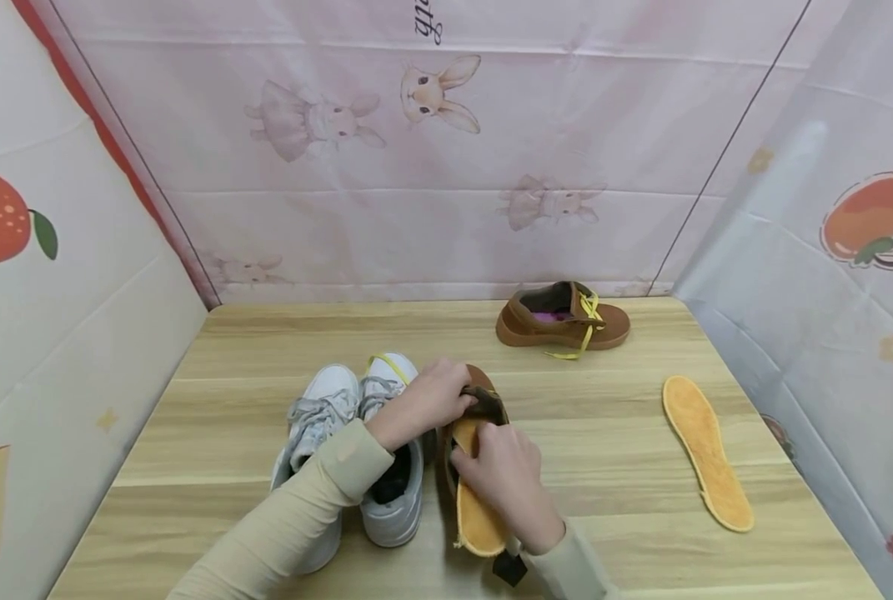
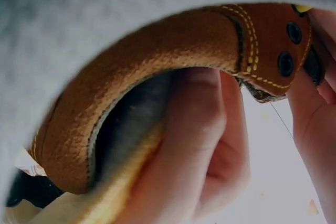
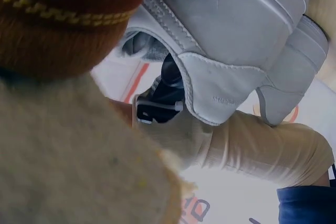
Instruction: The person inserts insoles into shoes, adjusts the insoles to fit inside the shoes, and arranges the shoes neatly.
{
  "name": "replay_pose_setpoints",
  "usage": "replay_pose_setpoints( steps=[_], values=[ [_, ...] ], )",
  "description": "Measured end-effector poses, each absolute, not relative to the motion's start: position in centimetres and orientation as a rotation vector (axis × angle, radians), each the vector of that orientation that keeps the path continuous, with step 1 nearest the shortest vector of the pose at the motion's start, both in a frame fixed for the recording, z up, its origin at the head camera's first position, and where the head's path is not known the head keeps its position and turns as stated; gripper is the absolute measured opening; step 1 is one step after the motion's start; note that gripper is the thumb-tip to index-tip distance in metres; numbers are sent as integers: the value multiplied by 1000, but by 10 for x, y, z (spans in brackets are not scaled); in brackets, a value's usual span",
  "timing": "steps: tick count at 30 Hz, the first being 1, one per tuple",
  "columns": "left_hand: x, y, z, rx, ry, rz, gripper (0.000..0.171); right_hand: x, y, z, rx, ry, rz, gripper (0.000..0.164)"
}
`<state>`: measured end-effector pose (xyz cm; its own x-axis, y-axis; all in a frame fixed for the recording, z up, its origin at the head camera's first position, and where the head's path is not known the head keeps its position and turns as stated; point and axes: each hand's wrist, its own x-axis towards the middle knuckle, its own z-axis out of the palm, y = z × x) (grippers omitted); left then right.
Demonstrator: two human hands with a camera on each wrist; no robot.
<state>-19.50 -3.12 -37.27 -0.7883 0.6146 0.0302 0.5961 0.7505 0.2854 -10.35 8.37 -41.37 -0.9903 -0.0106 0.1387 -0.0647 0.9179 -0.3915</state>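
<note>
Hands [image 2: 189, 145] at brown shoe [image 2: 157, 43]

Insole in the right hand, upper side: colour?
Orange-yellow; the insole shows best in the head view.

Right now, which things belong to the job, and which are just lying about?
In the job:
left hand, gripping the near brown shoe
right hand, holding the inserted insole

Lying about:
white shoes
far brown shoe and loose insole, perhaps for the same job

PLACE: screened-off work booth | rabbit-print backdrop [image 1: 446, 158] | fruit-print side sheets [image 1: 821, 333] | wood-grain tabletop [image 1: 604, 475]
</note>
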Motion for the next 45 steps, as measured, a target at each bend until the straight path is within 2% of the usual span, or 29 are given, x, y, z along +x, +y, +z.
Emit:
replay_pose_setpoints(
  steps=[7,15,32,39,45],
  values=[
    [-195,-31,-374,997,2873,444,33,-94,86,-409,73,-2935,578,34],
    [-193,-32,-373,940,2861,474,33,-77,84,-395,88,-2951,531,47],
    [-193,-32,-372,940,2859,471,33,-64,81,-386,190,-3086,625,48],
    [-193,-32,-371,940,2853,488,34,-63,80,-387,176,-3108,606,30],
    [-192,-32,-370,925,2837,497,38,-66,81,-388,125,-3112,653,23]
  ],
)
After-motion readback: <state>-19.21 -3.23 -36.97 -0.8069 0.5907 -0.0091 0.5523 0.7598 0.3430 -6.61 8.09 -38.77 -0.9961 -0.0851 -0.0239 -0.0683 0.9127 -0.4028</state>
